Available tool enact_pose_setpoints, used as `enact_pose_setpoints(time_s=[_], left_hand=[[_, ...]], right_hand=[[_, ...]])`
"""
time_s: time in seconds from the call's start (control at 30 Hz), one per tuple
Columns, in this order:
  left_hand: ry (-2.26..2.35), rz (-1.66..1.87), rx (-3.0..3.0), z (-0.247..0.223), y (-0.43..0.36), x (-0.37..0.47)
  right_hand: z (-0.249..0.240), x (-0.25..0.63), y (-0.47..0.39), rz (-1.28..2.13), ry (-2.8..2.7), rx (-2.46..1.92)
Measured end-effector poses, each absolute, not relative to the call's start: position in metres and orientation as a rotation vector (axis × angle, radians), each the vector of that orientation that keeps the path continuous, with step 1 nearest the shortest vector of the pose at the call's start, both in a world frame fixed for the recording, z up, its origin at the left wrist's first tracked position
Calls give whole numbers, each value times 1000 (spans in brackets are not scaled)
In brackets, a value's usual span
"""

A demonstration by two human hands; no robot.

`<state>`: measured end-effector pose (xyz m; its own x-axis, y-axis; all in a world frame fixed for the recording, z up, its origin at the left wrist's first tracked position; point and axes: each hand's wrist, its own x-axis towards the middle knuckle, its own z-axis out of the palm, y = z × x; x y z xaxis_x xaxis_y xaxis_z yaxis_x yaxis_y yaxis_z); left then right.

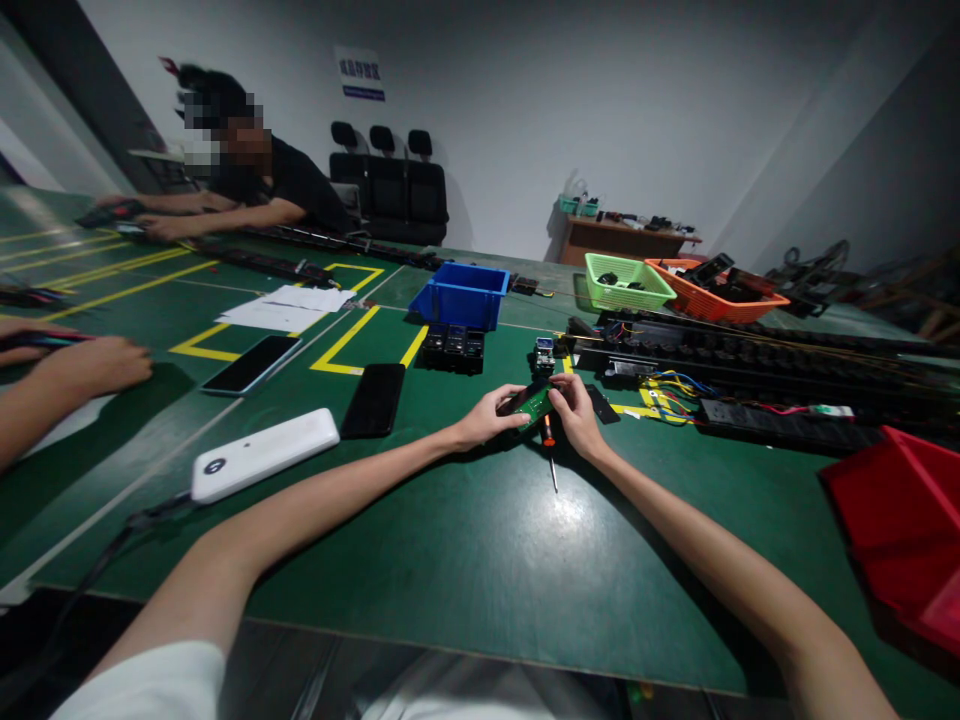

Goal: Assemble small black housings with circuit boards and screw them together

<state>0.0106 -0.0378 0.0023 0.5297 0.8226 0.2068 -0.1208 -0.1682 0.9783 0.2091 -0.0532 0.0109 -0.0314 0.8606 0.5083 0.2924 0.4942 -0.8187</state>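
Observation:
Between my two hands is a green circuit board (535,403) in a dark housing, held just above the green table. My left hand (489,418) grips its left end, fingers closed around the edge. The right end is pinched by my right hand (576,410). Under the board lies a screwdriver (548,432) with an orange handle, its shaft pointing toward me. A small black plate (601,404) rests beside my right hand. Just beyond the board stands a small metal and black part (544,352).
A blue bin (465,296) stands behind black modules (453,348). Phones (373,400) and a white power bank (265,455) lie left. Black rails with wires (787,425), green and orange baskets (628,284) and a red bin (904,530) are right. Other people's hands (112,362) work at left.

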Motion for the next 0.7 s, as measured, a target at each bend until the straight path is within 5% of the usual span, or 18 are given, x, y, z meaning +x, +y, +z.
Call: enact_pose_setpoints(time_s=[0.7], left_hand=[[616, 939, 1523, 0, -36, 11]], right_hand=[[13, 207, -56, 649, -1588, -975]])
